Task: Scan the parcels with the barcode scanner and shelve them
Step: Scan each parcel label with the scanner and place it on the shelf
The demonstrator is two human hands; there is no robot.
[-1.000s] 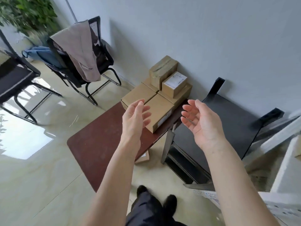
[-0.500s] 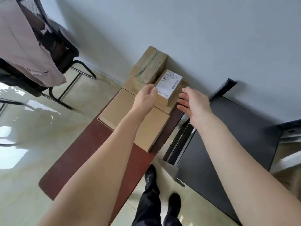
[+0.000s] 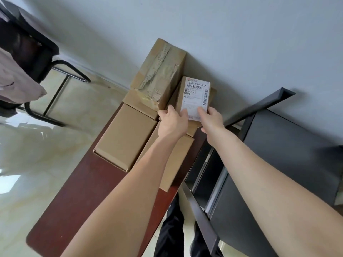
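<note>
Both hands, the left hand (image 3: 171, 121) and right hand (image 3: 211, 118), grip the labelled parcel (image 3: 194, 95), which sits on other boxes on the dark red table (image 3: 83, 191) against the grey wall (image 3: 222, 34), beside a black shelf (image 3: 287, 145).

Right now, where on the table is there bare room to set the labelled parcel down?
The near end of the brown table, in front of the flat boxes, is bare. The far end by the wall is crowded: taped box and labelled parcel, held by left hand and right hand.

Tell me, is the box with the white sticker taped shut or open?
Shut, as far as shows: the labelled parcel has its top flat, with the shipping label lying smooth across it.
</note>
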